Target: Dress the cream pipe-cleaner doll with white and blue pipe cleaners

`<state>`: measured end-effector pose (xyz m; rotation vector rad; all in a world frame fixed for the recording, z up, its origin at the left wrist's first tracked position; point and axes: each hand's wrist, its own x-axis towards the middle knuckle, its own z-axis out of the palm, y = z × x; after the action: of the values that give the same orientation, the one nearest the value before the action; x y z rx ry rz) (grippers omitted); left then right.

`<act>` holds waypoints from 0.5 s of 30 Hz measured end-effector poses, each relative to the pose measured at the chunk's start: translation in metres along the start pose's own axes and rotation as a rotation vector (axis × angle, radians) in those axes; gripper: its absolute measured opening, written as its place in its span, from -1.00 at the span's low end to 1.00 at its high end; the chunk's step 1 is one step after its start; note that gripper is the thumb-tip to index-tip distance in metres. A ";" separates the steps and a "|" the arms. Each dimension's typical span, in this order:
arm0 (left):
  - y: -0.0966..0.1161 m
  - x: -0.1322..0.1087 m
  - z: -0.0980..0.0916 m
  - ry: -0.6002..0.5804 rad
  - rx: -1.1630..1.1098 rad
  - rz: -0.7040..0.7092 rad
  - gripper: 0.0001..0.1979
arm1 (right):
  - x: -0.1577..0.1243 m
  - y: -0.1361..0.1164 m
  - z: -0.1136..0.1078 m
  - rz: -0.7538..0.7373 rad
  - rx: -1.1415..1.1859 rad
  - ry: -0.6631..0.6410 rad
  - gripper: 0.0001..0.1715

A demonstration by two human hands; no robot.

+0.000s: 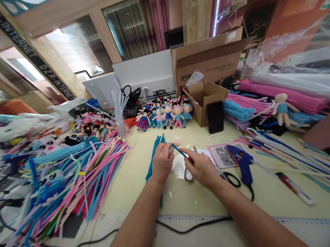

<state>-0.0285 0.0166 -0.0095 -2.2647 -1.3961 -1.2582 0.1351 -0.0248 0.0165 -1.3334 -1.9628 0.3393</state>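
Observation:
A teal-blue pipe cleaner (179, 150) stretches between my two hands over the middle of the table. My left hand (162, 161) is closed around one end, with the fingertips pinched together. The fingers of my right hand (201, 167) pinch the other end. A small cream fuzzy piece (177, 140) shows just beyond my fingers; I cannot tell whether it is held. More teal pipe cleaners (153, 158) lie beside my left hand, partly covered by it. Scissors with a black handle (232, 179) lie partly hidden under my right hand.
A blue glue gun (244, 165) lies at right, its cord running forward. Loose pipe cleaners (98, 176) pile up on the left, more on the right. Pipe-cleaner dolls (168, 115) stand at the back beside a cardboard box (201, 102) and a black phone (215, 116). A ruler (193, 218) lies along the front.

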 end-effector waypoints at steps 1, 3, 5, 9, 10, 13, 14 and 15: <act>0.000 0.000 0.000 -0.002 -0.001 0.001 -0.72 | 0.000 0.001 0.000 0.001 0.003 0.003 -0.55; 0.001 0.000 -0.001 -0.006 -0.003 0.002 -0.71 | 0.001 0.002 -0.001 -0.002 0.014 0.009 -0.55; 0.001 0.001 -0.001 -0.013 -0.004 0.003 -0.72 | 0.001 0.002 -0.002 -0.005 0.031 0.018 -0.56; 0.002 0.001 -0.002 -0.016 -0.008 0.001 -0.73 | 0.002 0.003 -0.003 0.004 0.049 0.020 -0.57; 0.002 0.001 -0.001 -0.015 -0.011 0.001 -0.73 | 0.002 0.003 -0.004 0.006 0.051 0.018 -0.57; 0.002 0.001 -0.001 -0.015 -0.016 -0.002 -0.73 | 0.002 0.004 -0.004 0.005 0.063 0.015 -0.57; 0.001 0.001 0.000 -0.016 -0.016 -0.004 -0.73 | 0.002 0.004 -0.004 0.005 0.066 0.014 -0.58; 0.001 0.000 0.000 -0.020 -0.016 -0.006 -0.74 | 0.002 0.004 -0.004 0.004 0.067 0.013 -0.58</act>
<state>-0.0276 0.0160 -0.0087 -2.2915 -1.4055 -1.2564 0.1404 -0.0217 0.0179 -1.2945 -1.9214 0.3937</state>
